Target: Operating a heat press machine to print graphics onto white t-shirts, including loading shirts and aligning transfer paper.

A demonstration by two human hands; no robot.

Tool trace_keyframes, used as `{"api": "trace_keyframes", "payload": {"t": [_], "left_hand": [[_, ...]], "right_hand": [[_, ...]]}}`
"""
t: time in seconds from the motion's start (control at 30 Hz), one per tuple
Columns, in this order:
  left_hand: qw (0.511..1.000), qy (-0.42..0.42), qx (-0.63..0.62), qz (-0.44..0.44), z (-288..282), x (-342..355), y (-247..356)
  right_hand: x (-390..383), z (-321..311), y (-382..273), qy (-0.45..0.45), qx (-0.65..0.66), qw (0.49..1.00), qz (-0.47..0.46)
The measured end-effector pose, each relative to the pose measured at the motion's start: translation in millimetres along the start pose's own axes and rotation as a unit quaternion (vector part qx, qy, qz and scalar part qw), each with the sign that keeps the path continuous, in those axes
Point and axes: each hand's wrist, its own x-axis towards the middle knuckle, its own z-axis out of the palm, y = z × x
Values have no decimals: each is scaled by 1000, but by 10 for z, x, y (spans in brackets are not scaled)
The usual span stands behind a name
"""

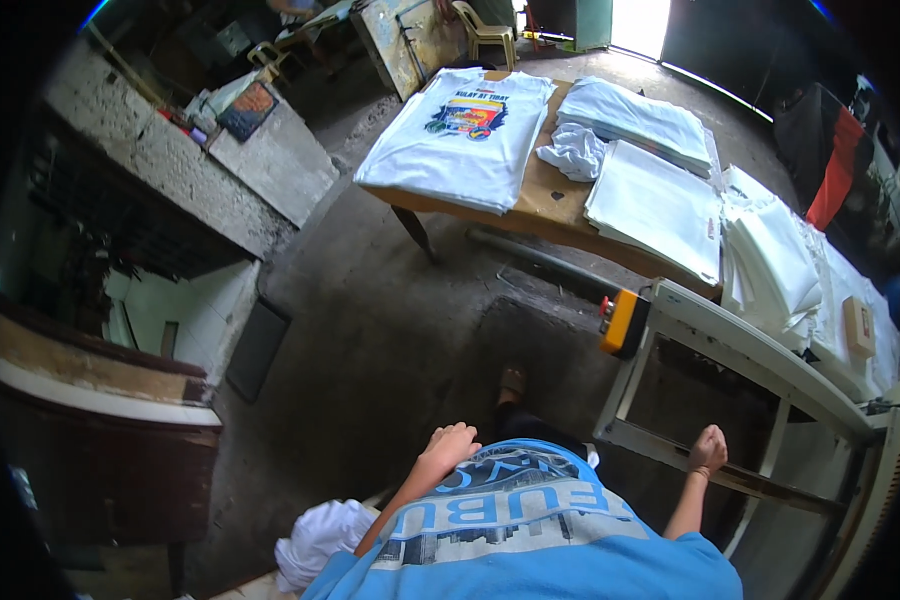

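My left hand (450, 446) is held close in front of my blue printed shirt (530, 490), its fingers curled, with nothing visible in it. On the other side, my right hand (709, 448) hangs with fingers drawn together, over the open metal frame (690, 440) of a machine; I cannot tell whether it touches the frame. No object shows in that hand either. Ahead stands a brown table (560, 205) with a stack of white printed T-shirts (460, 135) on its left, and folded white cloth stacks (660, 205) on its right.
A yellow control box with a red button (622, 322) sits on the machine's near corner. More white fabric (770, 265) and a small wooden block (858, 326) lie along the right. White cloth (320, 540) is beside my left arm. A concrete wall (190, 150) borders the left.
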Motion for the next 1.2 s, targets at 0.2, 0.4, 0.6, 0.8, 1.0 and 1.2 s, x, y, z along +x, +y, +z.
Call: {"api": "trace_keyframes", "payload": {"t": [0.2, 0.4, 0.6, 0.8, 1.0, 1.2], "left_hand": [[997, 10, 32, 66, -806, 450, -271], [988, 9, 65, 137, -1597, 985, -318], [984, -2, 78, 162, -1808, 1405, -219], [954, -143, 117, 235, -2021, 1818, -140], [948, -98, 132, 274, -2558, 2429, -158], [958, -62, 83, 269, -3270, 3189, -587]], "right_hand": [[-1, 93, 121, 0, -15, 1000, 14], [-87, 4, 29, -26, -50, 997, 48], [-102, -16, 3, -37, -39, 995, 80], [356, -47, -566, 40, 140, 967, 211], [1295, -176, -1903, 194, 100, 975, 32], [1996, -18, -2315, 215, 9, 966, 141]]}}
